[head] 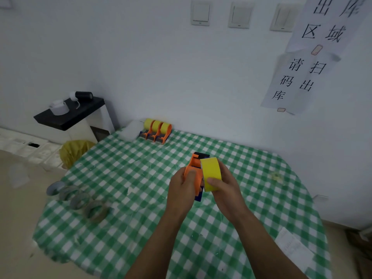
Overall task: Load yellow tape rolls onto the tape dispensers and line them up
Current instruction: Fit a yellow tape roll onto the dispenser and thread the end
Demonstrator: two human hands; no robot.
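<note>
Left hand (184,187) clamped on an orange tape dispenser (193,172), right hand (223,186) gripping a yellow tape roll (211,171) against it above the checked table (141,198), three loaded dispensers (156,131) lined up by the wall

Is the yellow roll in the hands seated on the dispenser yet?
Cannot tell for sure. The yellow roll, in the right hand, sits flush against the orange dispenser in the left hand; the hub is hidden.
</note>
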